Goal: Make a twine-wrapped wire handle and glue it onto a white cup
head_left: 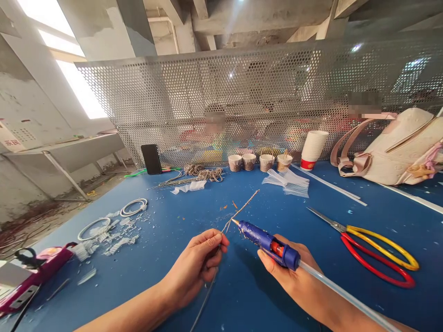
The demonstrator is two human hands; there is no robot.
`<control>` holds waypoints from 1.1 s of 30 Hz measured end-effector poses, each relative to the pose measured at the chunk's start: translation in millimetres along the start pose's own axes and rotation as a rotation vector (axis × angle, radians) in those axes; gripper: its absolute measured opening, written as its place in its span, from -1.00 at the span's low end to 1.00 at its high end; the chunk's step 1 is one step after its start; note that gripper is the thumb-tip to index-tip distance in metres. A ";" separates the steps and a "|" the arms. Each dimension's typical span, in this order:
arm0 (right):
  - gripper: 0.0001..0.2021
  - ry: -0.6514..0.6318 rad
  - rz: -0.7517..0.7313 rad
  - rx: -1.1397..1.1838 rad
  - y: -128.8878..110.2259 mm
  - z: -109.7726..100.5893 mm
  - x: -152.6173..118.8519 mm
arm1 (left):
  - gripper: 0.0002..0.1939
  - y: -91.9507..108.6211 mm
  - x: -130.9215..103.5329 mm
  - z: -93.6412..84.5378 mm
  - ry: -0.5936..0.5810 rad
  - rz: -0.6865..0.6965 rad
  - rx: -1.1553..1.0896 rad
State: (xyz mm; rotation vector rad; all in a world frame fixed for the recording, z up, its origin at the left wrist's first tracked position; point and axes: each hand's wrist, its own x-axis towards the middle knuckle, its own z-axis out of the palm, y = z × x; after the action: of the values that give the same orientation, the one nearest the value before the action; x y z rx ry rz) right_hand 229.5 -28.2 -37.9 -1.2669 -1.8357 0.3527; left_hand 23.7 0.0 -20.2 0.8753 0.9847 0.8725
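Observation:
My left hand (199, 258), its fingers closed, pinches a thin strand of cord (246, 203) at the middle of the table. The cord's twisted end points up and away to the right, and a loose length hangs below the hand. My right hand (294, 272) is wrapped round a blue glue gun (259, 239). Its nozzle tip meets or nearly meets the cord just beyond my left fingertips. A clear glue stick (342, 293) sticks out of the gun's back.
Scissors (346, 228) lie at right. Small cups (266, 163), stacked paper cups (313, 150) and a bag (391, 147) stand along the back by a perforated metal screen (166, 101). Cord bundles (207, 174), a phone (151, 159), white scraps (121, 244) and a pink power strip (44, 272) are leftward.

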 end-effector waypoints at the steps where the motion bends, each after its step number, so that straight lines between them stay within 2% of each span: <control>1: -0.69 0.016 -0.001 0.007 -0.3 -0.9 0.0 | -0.79 0.0 0.1 -0.6 0.001 -0.001 0.001; 4: -0.66 0.008 0.061 0.049 -1.0 -4.9 0.2 | -0.79 0.9 0.3 -3.0 0.007 0.013 -0.001; 7: -0.60 -0.109 0.257 0.112 2.7 -6.8 3.5 | -0.80 3.0 0.8 -5.6 0.009 0.048 -0.020; 9: -0.58 -0.164 0.338 0.125 9.9 -4.8 8.9 | -0.81 4.4 0.8 -7.0 0.016 0.072 -0.037; 14: -0.66 -0.136 0.284 -0.149 35.7 7.4 25.8 | -0.81 6.7 -1.6 -7.4 0.016 0.090 -0.080; 17: -0.65 -0.189 0.274 -0.237 42.6 8.3 29.4 | -0.81 7.3 -3.9 -6.6 0.003 0.085 -0.103; 20: -0.66 -0.244 0.252 -0.250 40.7 -2.0 23.3 | -0.80 7.6 -5.8 -6.9 -0.017 0.082 -0.121; 24: -0.71 -0.167 0.278 -0.389 35.9 -26.3 -2.9 | -0.80 8.4 -8.2 -7.0 -0.031 0.055 -0.147; 26: -0.72 -0.192 0.334 -0.428 30.9 -36.3 -19.2 | -0.80 8.8 -9.7 -5.1 -0.040 0.039 -0.163; 29: -0.76 -0.353 0.352 -0.112 11.7 -39.9 -31.9 | -0.82 7.9 -13.2 -0.1 -0.068 -0.007 -0.182; 31: -0.85 -0.387 0.367 0.166 -7.3 -32.3 -26.2 | -0.83 6.1 -16.3 2.8 -0.098 -0.044 -0.191; 33: -0.82 -0.383 0.400 0.385 -25.2 -18.2 -10.6 | -0.82 4.0 -19.7 4.3 -0.137 -0.068 -0.198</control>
State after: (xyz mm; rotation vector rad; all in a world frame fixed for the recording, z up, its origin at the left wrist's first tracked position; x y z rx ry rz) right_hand 229.1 -52.8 -16.1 -1.3465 -1.6910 1.1783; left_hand 20.9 -17.1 -9.1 0.7187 0.7905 0.8252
